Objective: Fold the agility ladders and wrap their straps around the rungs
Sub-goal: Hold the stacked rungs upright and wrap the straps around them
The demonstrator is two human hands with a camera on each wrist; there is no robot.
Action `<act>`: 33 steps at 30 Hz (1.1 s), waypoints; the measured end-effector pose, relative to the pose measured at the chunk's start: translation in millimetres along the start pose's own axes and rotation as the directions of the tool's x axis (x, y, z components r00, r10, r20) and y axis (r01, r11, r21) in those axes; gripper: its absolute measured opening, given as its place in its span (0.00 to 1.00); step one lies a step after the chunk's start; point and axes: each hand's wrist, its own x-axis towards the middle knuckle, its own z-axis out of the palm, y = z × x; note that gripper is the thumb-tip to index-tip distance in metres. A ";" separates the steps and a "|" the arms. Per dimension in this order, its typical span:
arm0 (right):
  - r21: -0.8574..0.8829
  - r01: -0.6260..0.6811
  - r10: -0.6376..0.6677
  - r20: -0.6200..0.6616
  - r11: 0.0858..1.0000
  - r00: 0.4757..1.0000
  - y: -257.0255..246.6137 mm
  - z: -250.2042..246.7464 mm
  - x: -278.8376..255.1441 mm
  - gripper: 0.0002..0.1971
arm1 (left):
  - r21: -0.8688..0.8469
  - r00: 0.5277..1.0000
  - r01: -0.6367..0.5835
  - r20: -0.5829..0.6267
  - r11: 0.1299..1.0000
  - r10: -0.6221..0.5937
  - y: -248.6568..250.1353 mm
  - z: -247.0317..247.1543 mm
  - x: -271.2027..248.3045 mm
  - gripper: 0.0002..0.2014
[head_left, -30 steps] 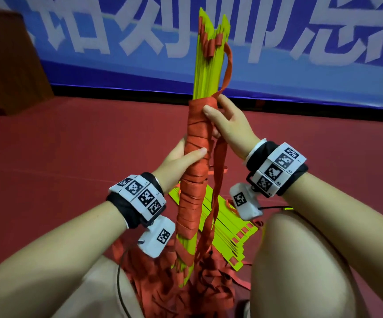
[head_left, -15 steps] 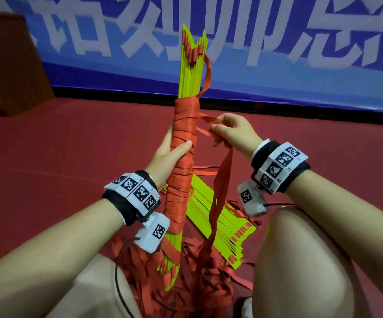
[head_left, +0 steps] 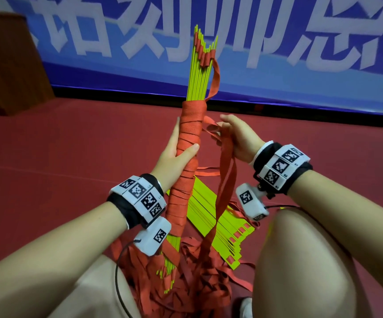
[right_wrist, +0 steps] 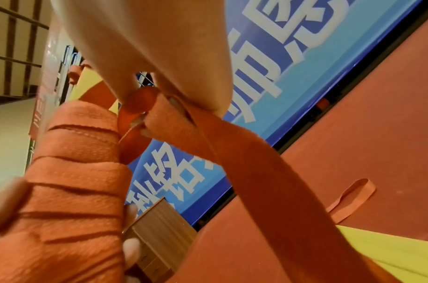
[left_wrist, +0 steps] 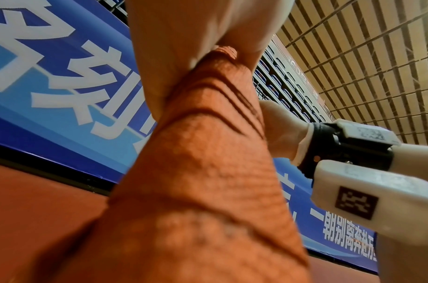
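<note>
my left hand grips the wrapped bundle of yellow rungs at centre frame, thumb across the red wrapping, bundle upright and leaning slightly right. compared with a second ago my right hand has come off the top edge of the wrapping and moved out to the right of it; it now pinches the loose red strap just beside the bundle, fingers curled on it. the right wrist view shows the strap doubled at the fingertips, running from the wrapping down toward lower right. the bundle has also shifted a little left and back. judgement: one turn is finished and i am regripping slack for the next turn. wrapping covers the middle; the upper rungs are bare. a second ladder lies unwrapped on the red floor, lower centre-right.
</note>
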 end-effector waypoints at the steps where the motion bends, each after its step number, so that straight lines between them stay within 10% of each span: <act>1: 0.000 0.012 -0.012 -0.017 1.000 1.000 1.5 -0.3 1.4 0.15 | 0.003 1.000 -0.003 -0.002 1.000 0.003 0.1 0.1 -0.5 0.37; 19: -0.341 -0.002 -0.017 -0.050 0.940 0.999 5.4 -18.3 10.8 0.16 | 0.088 0.997 -0.009 0.077 0.996 0.002 -7.1 -5.7 6.6 0.37; 33: -0.078 -0.063 0.064 0.008 0.995 0.998 2.6 -0.4 5.5 0.09 | 0.132 0.998 -0.057 0.029 0.990 0.054 -6.4 -6.2 16.2 0.38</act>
